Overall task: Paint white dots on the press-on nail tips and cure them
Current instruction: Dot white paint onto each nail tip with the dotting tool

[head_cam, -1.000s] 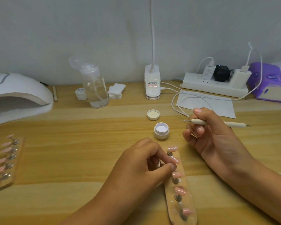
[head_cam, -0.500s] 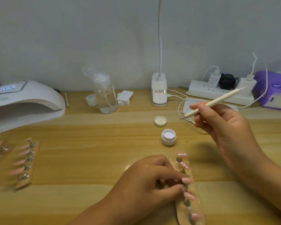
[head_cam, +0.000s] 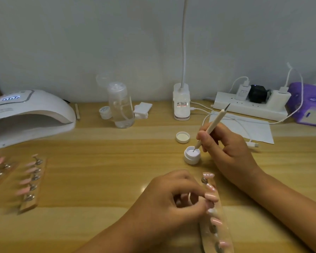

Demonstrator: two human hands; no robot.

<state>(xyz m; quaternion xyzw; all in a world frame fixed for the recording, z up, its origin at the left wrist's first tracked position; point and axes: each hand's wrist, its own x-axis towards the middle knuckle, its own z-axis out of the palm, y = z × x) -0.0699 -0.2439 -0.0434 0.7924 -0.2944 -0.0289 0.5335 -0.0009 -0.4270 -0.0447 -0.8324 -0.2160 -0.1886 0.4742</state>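
Slim cream dotting tool (head_cam: 213,127), gripped by right hand (head_cam: 228,152), tip in small round white pot (head_cam: 191,157); left hand (head_cam: 170,199), just nearer, pinching pink press-on nail tip (head_cam: 211,197) on clear strip (head_cam: 226,230).

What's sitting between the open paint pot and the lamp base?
Head view: only the loose lid on the table, between paint pot and lamp base.
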